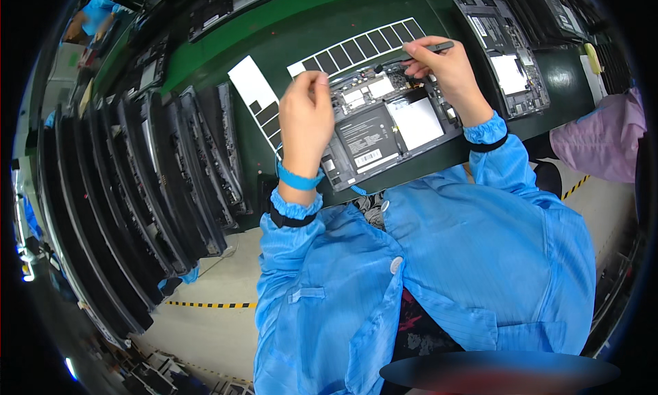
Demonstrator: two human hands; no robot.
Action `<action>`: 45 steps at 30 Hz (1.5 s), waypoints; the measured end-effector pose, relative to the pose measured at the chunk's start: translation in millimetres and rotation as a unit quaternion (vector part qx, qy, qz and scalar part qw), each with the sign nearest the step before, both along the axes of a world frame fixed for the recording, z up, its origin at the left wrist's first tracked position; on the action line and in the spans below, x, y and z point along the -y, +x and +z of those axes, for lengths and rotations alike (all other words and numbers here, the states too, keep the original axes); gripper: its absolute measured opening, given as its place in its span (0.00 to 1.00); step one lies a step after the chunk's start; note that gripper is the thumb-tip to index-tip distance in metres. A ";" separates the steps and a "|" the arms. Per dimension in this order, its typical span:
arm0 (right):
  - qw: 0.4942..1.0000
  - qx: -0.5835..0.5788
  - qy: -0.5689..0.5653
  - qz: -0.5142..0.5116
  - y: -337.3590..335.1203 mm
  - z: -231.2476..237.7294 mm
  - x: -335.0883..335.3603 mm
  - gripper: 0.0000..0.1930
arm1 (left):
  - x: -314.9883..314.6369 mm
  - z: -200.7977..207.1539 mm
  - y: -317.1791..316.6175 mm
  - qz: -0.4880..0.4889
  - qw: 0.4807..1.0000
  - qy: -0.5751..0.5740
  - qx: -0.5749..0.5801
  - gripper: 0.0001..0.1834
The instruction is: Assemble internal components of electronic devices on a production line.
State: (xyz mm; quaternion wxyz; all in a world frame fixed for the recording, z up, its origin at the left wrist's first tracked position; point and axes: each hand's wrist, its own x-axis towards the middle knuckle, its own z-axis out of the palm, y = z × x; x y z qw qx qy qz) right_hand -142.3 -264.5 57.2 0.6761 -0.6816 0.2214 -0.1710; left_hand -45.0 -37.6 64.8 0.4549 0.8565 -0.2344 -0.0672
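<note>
An opened laptop base (pixel 370 172) lies before me, its black battery (pixel 367 138), a bright silver-white panel (pixel 415 123) and circuit board showing. My left hand (pixel 307 117), with a blue wrist strap (pixel 300 180), is over its left far corner. Thumb and fingers there are pinched together; whatever is between them is too small to make out. Over the far right part of the board, my right hand (pixel 445 69) is closed around slim dark tweezers (pixel 439 46). Their tips are hard to see against the board.
Behind the base lies a white sheet with black rectangular pads (pixel 353 52); a similar sheet (pixel 253 83) sits to its left. A row of upright laptop parts (pixel 151 182) stands at left. Another opened base (pixel 504 66) lies right, near a person's pink sleeve (pixel 600 138).
</note>
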 end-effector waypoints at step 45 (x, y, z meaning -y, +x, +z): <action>0.998 0.010 0.007 0.055 11.1 -33.2 -4.0 0.13 | 61.6 -12.4 17.6 -0.078 0.968 0.086 -0.220 0.10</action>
